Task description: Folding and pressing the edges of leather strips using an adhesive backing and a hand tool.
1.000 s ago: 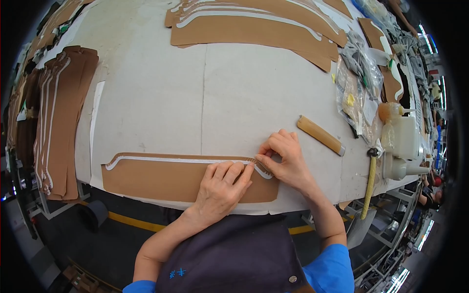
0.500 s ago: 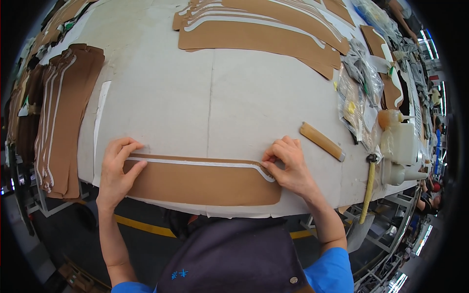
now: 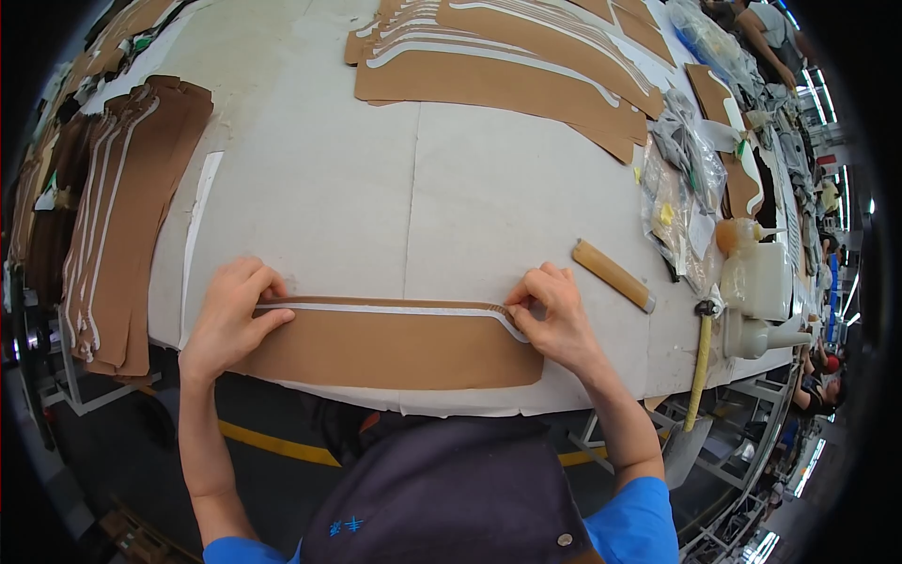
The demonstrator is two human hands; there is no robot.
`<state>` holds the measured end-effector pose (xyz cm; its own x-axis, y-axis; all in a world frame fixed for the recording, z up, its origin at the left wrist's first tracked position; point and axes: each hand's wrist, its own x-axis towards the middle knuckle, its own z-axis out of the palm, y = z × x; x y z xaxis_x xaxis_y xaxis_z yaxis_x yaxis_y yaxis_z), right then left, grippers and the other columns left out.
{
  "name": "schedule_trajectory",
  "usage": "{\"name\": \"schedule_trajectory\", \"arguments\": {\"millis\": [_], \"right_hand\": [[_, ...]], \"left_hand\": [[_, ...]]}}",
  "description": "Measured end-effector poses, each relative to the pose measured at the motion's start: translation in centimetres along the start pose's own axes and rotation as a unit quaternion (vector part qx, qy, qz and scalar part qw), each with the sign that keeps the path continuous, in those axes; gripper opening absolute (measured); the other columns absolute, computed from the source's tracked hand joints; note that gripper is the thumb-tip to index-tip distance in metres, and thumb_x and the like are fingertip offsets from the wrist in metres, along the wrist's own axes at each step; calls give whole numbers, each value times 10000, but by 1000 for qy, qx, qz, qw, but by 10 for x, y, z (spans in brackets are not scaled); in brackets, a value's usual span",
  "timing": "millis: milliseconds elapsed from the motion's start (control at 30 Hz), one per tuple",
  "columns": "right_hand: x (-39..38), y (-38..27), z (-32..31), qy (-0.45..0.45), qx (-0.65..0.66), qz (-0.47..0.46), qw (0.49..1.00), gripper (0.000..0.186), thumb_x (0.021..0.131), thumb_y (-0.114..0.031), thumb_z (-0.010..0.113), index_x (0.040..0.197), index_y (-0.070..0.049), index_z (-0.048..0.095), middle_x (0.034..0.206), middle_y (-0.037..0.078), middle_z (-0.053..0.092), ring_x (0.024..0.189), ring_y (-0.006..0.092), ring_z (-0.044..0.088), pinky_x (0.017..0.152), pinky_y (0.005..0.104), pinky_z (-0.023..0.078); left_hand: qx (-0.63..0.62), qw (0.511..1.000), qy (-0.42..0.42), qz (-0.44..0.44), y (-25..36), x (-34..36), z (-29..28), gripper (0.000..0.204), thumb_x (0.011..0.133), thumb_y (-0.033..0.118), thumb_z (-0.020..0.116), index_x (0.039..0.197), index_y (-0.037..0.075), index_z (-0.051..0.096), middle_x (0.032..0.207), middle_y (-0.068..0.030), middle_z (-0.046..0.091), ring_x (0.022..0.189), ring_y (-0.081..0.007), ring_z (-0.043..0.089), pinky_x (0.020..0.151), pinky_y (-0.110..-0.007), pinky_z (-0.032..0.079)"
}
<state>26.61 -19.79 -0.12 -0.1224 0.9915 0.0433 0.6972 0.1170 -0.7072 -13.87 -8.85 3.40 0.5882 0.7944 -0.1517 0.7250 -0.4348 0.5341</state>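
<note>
In front of me lies a brown leather-like panel (image 3: 404,352), flat along the near edge of the table. A white strip (image 3: 385,310) runs along its far edge and bends down at the right end, where small notches show in the brown margin. My right hand (image 3: 552,315) pinches the panel's far edge at that bend, thumb and forefinger together. At the left end rests my left hand (image 3: 235,315), its thumb over the panel and its forefinger curled beyond the edge, with a gap between them. It covers the panel's left end.
A wooden-looking bar (image 3: 613,274) lies right of my right hand. Beyond it stand a white plastic bottle (image 3: 766,282) and plastic bags (image 3: 691,155). Similar brown panels (image 3: 489,80) are fanned out at the far side. Another brown stack (image 3: 141,216) hangs over the left edge.
My left hand's forefinger and thumb have drawn slightly closer and shifted a little to the right along the edge. The right hand keeps its pinch at the bend.
</note>
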Motion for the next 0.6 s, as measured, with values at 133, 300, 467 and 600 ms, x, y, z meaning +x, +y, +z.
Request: {"name": "schedule_trajectory", "arguments": {"millis": [133, 300, 467, 600], "right_hand": [[4, 2, -13, -43, 42, 33, 998, 84, 842, -13, 731, 893, -67, 694, 823, 12, 650, 856, 175, 574, 879, 340, 404], [-3, 17, -33, 67, 106, 34, 992, 203, 866, 11, 729, 1063, -38, 721, 1057, 83, 700, 1011, 242, 668, 1032, 411, 440], [-32, 62, -63, 169, -360, -52, 916, 411, 823, 18, 758, 1228, -42, 719, 1203, 112, 670, 1114, 323, 633, 947, 439, 492], [-45, 96, -86, 183, -315, 23, 931, 412, 815, -16, 785, 1221, -36, 718, 1187, 132, 667, 1102, 342, 628, 944, 460, 480]], "left_hand": [[-43, 999, -11, -4, -4, 2, 2, 181, 846, 104, 808, 912, 31, 656, 890, -95, 604, 905, -287, 597, 839, -401, 479], [-97, 995, 15, -13, -5, -5, -12, 141, 888, 80, 776, 954, 1, 680, 871, -116, 669, 814, -278, 652, 762, -369, 532], [-232, 958, 100, -135, -25, -33, -55, 120, 957, 65, 751, 1031, -17, 704, 879, -37, 708, 908, -92, 678, 812, -268, 539], [-327, 864, 347, -163, -113, -105, -95, 137, 1040, 86, 689, 1162, 34, 658, 996, 21, 704, 911, -33, 627, 844, -191, 467]]}}
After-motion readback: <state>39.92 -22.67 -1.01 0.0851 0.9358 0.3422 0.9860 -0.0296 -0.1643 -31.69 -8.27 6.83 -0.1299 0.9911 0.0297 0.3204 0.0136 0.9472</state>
